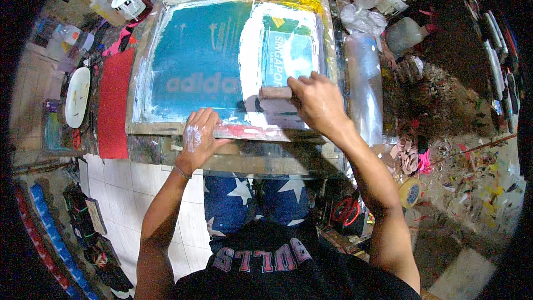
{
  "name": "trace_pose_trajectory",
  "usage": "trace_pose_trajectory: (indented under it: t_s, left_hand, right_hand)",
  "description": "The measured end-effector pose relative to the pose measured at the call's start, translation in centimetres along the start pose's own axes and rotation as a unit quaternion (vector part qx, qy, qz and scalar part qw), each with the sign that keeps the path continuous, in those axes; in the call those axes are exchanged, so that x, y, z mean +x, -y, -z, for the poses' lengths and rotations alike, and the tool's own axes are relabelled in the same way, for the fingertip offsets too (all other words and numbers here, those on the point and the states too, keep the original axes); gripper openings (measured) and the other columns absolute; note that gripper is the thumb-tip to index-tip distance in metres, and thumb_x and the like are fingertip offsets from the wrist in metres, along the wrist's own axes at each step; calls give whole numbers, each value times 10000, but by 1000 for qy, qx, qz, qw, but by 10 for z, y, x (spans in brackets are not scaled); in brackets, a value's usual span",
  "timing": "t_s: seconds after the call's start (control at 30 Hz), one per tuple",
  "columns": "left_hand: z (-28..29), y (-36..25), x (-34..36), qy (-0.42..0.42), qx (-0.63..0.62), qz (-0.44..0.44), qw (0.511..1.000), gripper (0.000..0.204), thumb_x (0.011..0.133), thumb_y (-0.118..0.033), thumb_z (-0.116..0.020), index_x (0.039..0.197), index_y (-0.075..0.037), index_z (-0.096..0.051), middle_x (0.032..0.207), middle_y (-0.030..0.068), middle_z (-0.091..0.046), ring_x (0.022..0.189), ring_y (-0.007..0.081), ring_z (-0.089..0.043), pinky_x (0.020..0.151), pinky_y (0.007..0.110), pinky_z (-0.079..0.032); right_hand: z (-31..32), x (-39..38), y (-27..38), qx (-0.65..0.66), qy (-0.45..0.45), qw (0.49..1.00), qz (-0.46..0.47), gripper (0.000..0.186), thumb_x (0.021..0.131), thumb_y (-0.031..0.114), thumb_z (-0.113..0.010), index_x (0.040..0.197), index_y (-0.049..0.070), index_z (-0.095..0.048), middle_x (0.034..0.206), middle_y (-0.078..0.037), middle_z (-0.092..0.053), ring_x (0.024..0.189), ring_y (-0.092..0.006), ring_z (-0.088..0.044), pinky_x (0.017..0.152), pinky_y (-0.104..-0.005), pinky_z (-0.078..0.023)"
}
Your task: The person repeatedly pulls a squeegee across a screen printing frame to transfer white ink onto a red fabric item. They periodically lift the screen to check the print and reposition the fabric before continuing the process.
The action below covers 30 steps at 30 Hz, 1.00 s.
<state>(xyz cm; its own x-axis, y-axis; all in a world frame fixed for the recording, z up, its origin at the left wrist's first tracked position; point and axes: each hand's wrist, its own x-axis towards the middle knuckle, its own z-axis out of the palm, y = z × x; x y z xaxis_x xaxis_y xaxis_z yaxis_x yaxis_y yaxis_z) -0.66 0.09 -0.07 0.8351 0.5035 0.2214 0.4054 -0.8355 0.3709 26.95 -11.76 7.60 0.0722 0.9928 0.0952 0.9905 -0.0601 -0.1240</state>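
Observation:
A screen-printing frame (200, 44) lies on the work table, with a teal mesh, pale lettering and stencil designs, and white ink around the smaller design at right. My left hand (200, 136), white paint on its back, grips the frame's front edge left of centre. My right hand (319, 103) is closed on a squeegee (273, 93), which rests on the white inked area at the lower right of the mesh, partly hidden by the fingers.
A red sheet (114, 103) and white oval dish (78, 97) sit left of the frame. A paint bucket (131, 1) stands back left. A clear plastic roll (365, 89), bags (362, 18) and a jug (403, 34) are at right; red-handled scissors (345, 209) and tape (411, 191) lie lower right.

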Motion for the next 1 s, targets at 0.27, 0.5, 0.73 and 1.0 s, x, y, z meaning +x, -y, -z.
trace_pose_trajectory:
  t_s: [0.27,0.5,0.73,1.0]
  left_hand:
    - [3,-1,3,6,-14,-8,1000,504,539,-233,-890,854,-46,-543,874,130,-521,854,322,-537,753,413,-415]
    - [1,3,4,14,15,-14,1000,512,529,-229,-899,853,-50,-545,876,124,-526,856,320,-539,755,417,-420]
    - [-1,4,1,4,-12,-16,1000,507,550,-222,-902,873,-56,-549,901,131,-535,883,330,-550,774,433,-427]
    - [-3,2,1,-29,-29,-16,999,522,544,-208,-903,894,-54,-548,890,128,-538,854,335,-539,755,422,-414]
  right_hand:
    - [7,90,-60,-38,-104,993,30,152,794,121,-647,929,97,-580,814,-135,-658,816,-388,-638,649,-510,-525]
    - [-29,194,-145,-93,-108,989,34,279,806,186,-601,1075,147,-664,903,-183,-709,874,-394,-695,705,-511,-569]
    - [-29,144,-115,-86,-54,995,-20,228,840,226,-618,1038,114,-633,843,-193,-697,822,-389,-699,690,-540,-550]
    - [-14,43,-33,-52,-20,995,-88,142,849,166,-596,964,102,-650,738,-186,-685,698,-365,-704,591,-489,-556]
